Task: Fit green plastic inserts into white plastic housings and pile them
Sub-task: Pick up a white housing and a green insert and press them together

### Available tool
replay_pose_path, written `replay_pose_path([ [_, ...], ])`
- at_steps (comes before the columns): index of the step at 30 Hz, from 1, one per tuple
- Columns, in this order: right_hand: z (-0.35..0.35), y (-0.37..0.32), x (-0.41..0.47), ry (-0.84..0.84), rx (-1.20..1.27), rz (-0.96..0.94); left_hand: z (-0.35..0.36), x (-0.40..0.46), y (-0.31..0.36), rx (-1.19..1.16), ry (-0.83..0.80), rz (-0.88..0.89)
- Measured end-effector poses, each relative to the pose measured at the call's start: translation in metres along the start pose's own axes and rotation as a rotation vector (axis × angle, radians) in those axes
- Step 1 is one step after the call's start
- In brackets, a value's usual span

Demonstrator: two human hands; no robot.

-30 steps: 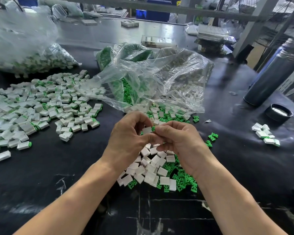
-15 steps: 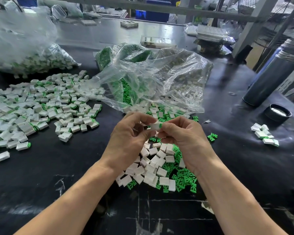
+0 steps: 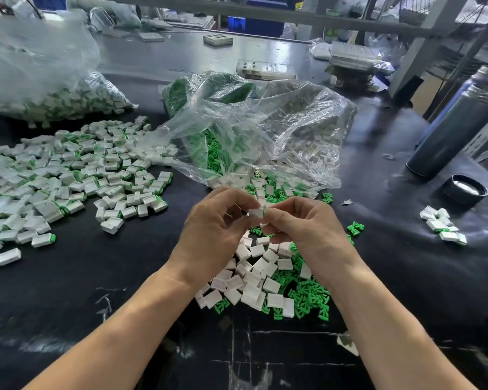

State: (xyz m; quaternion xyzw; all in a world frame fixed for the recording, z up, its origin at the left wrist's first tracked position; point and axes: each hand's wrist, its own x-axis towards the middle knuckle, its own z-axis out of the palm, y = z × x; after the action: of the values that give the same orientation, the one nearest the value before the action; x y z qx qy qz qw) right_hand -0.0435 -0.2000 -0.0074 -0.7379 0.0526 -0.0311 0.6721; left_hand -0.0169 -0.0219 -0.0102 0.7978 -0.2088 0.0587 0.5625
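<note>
My left hand (image 3: 214, 232) and my right hand (image 3: 304, 223) meet above the table's middle. Between their fingertips is a small white housing (image 3: 255, 213) with a sliver of a green insert (image 3: 264, 211) at its right end. The left thumb and fingers pinch the housing; the right fingers pinch the green end. Below the hands lies a loose heap of white housings (image 3: 254, 280) mixed with green inserts (image 3: 307, 296). A wide pile of assembled pieces (image 3: 68, 175) spreads over the left of the table.
A clear plastic bag (image 3: 265, 130) with green and white parts lies open behind the hands. Another filled bag (image 3: 40, 80) sits at back left. A dark cylinder (image 3: 457, 130), a black lid (image 3: 466, 190) and a small cluster of pieces (image 3: 443, 225) are on the right.
Both hands have lifted slightly away from me with the housing. The green insert shows less at the housing's right end than before.
</note>
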Motion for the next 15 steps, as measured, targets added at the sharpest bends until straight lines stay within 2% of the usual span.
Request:
replay_pose_path([
  [6, 0.002, 0.002, 0.0, 0.002, -0.166, -0.14, 0.0, 0.004, -0.001, -0.347, -0.008, -0.14],
  [10, 0.006, 0.002, -0.002, 0.024, -0.199, -0.198, -0.001, 0.005, -0.003, -0.397, 0.012, -0.237],
  [15, 0.013, 0.0, -0.008, 0.073, -0.271, -0.235, -0.002, 0.005, -0.004, -0.398, -0.007, -0.235],
])
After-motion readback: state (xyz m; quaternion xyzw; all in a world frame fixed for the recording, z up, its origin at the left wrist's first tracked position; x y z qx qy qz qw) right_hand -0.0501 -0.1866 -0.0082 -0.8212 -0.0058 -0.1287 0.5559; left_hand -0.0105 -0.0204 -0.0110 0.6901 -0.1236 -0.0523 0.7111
